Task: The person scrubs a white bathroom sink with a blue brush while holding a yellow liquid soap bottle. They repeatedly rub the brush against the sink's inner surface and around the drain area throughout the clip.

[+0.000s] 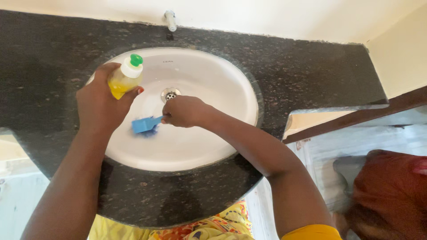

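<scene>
Both bare arms reach forward from below. The left hand (100, 104) is raised a little, fingers curled tight in a grip, forearm running straight up. The right hand (186, 111) sits lower and just beside it, clenched into a fist, its forearm angling in from the right.

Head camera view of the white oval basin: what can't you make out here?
- Blue plastic brush: handle hidden inside the right hand.
- Yellow bottle with green cap: lower body covered by the left hand.
- Metal tap: cut off by the top edge.
</scene>
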